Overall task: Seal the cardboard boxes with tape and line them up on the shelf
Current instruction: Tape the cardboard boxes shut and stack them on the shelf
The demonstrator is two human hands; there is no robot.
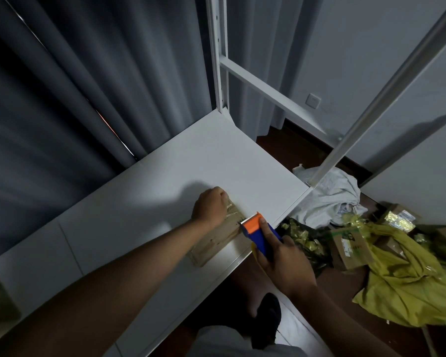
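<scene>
A flat cardboard box (pixel 218 239) lies on the white shelf board (pixel 191 161), close to its front edge. My left hand (pixel 209 206) holds the far end of the box with curled fingers. My right hand (pixel 281 261) grips a blue and orange tape dispenser (pixel 258 229), whose toothed orange head touches the right side of the box. Clear tape glints on the box near my left hand.
White shelf posts (pixel 220 60) and a slanted brace stand at the back, dark curtains to the left. On the floor to the right lie other cardboard boxes (pixel 348 247), a yellow bag (pixel 407 279) and a white cloth (pixel 330 197). My shoe (pixel 267 318) shows below.
</scene>
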